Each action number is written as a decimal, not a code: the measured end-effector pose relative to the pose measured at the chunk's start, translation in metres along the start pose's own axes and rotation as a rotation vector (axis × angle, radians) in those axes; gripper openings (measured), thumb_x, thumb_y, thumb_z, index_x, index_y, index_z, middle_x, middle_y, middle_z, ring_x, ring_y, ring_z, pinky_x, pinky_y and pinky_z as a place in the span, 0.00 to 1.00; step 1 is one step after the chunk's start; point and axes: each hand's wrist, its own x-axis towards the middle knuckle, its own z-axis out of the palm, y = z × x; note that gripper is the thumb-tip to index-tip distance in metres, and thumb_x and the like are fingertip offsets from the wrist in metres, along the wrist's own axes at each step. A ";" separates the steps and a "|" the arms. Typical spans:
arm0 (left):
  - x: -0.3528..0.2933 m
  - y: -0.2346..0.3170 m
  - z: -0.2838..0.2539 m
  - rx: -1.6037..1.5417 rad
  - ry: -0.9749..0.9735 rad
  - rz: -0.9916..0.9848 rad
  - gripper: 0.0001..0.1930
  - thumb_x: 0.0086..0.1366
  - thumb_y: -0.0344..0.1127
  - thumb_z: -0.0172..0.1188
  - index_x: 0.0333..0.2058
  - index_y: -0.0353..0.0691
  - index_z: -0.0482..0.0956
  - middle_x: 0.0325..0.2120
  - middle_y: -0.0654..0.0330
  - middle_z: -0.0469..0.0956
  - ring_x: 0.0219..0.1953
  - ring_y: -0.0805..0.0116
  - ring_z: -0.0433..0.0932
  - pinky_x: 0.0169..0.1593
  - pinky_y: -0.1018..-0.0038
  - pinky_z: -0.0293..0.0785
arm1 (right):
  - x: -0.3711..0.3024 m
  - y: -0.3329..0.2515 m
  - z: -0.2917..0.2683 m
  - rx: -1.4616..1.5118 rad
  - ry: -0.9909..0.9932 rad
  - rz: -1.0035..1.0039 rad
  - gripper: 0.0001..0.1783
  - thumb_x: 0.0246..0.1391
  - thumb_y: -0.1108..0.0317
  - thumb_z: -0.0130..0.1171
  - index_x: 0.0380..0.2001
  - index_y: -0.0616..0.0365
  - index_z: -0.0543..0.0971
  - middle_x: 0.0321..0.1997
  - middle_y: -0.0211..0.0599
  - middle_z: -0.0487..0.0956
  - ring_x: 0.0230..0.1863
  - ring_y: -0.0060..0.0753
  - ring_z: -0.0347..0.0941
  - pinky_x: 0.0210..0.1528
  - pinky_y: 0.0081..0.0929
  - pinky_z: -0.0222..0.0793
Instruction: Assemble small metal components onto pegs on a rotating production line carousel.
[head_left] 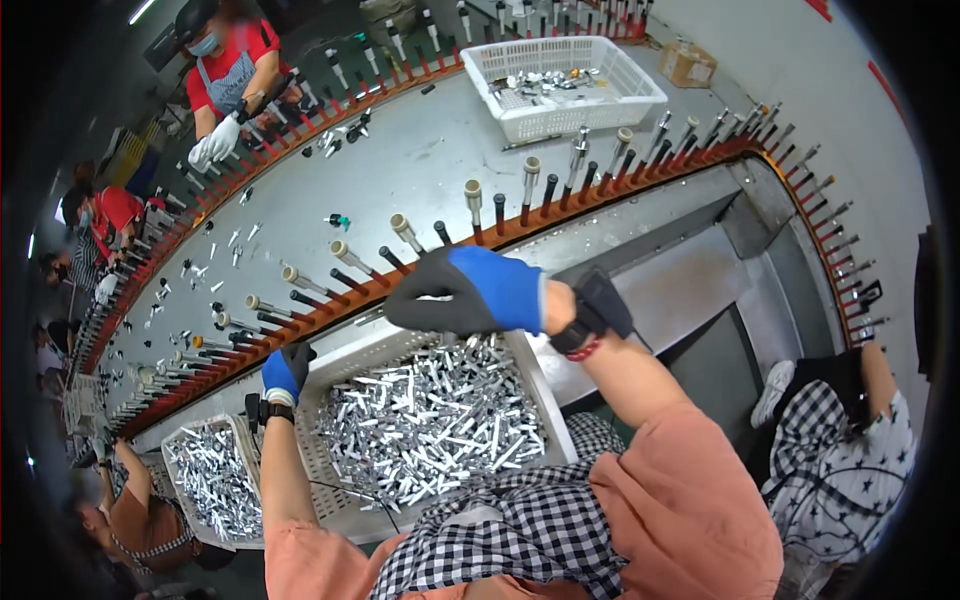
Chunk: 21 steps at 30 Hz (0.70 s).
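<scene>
Right hand (470,292), in a blue-and-black glove, hovered over the near edge of the orange conveyor rail (560,215), fingers curled in toward the black pegs (395,260); couldn't tell whether the grip was closed on anything, since the dark fingertips hid whatever was there. Left hand (285,370), same kind of glove, reached up toward the rail further left, right by the pegs already capped with metal tubes (265,305); couldn't tell if that grip was pinching a part either, too small and dark. Directly below both hands sat a white tray (545,400) heaped with short silver metal tubes (430,420), and just to its left a second tray (175,440) full of the same stuff. Black wrist strap (595,310) on the right arm, a smaller one on the left. Out on the grey surface (420,160) lay loose little parts scattered about, plus a white plastic basket (565,85) with a few metal bits inside at the far side. Across the surface, a person in red with white gloves (215,140) worked at the far rail. Off to the right, somebody in a checked, star-print outfit (845,470) sat close by.
</scene>
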 end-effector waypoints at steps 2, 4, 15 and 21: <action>0.005 0.013 -0.004 -0.006 0.008 0.005 0.21 0.71 0.49 0.54 0.37 0.42 0.92 0.37 0.48 0.89 0.42 0.47 0.87 0.47 0.61 0.80 | -0.019 0.077 -0.026 -0.373 0.441 -0.270 0.21 0.73 0.55 0.60 0.57 0.59 0.84 0.51 0.51 0.87 0.50 0.41 0.84 0.57 0.35 0.77; 0.001 0.006 -0.006 -0.011 -0.003 -0.033 0.22 0.71 0.51 0.53 0.37 0.43 0.92 0.38 0.48 0.88 0.43 0.46 0.87 0.49 0.60 0.80 | -0.007 0.093 -0.099 -0.024 0.973 -0.095 0.21 0.74 0.60 0.58 0.57 0.68 0.83 0.52 0.48 0.87 0.51 0.40 0.83 0.61 0.34 0.75; -0.005 -0.001 -0.005 -0.096 0.006 -0.086 0.22 0.70 0.51 0.54 0.36 0.43 0.92 0.36 0.50 0.89 0.43 0.49 0.88 0.49 0.61 0.80 | -0.014 0.015 -0.067 -0.064 0.124 -0.181 0.19 0.72 0.57 0.60 0.56 0.56 0.87 0.49 0.46 0.88 0.51 0.39 0.84 0.57 0.33 0.76; 0.012 0.029 -0.001 -0.102 -0.046 -0.010 0.21 0.71 0.49 0.53 0.37 0.42 0.92 0.35 0.52 0.89 0.43 0.52 0.88 0.49 0.63 0.80 | -0.040 0.203 -0.222 0.010 1.362 -0.082 0.17 0.73 0.60 0.57 0.47 0.64 0.87 0.44 0.44 0.89 0.41 0.36 0.84 0.50 0.34 0.78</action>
